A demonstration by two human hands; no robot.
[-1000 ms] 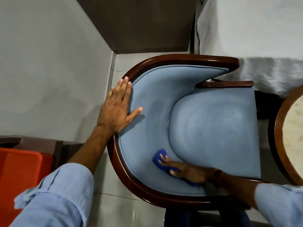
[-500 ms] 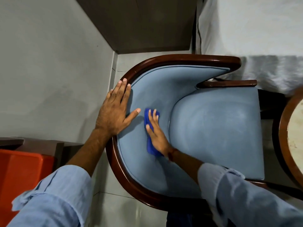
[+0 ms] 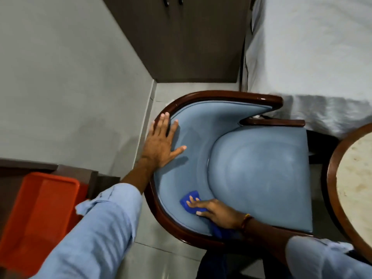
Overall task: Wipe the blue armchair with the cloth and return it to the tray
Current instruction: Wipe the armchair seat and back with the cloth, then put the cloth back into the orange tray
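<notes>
The blue armchair (image 3: pixel 259 174) with a dark wooden rim fills the middle of the view, seen from above. My left hand (image 3: pixel 161 143) lies flat and spread on the chair's back rim and inner padding. My right hand (image 3: pixel 217 213) presses a dark blue cloth (image 3: pixel 188 200) against the inner backrest at the near side, fingers flat on top of it; part of the cloth shows under my wrist. The orange tray (image 3: pixel 40 216) sits on a dark wooden unit at the lower left.
A grey wall (image 3: pixel 70 87) runs along the left. A dark cabinet (image 3: pixel 191 37) stands behind the chair. A white-sheeted bed (image 3: pixel 312 57) is at the upper right. A round wood-rimmed table (image 3: pixel 354 190) sits close at the right.
My right hand has swept the cloth from the middle of the backrest, near my left thumb, down to the near side. The view has shifted; my left hand stays on the rim.
</notes>
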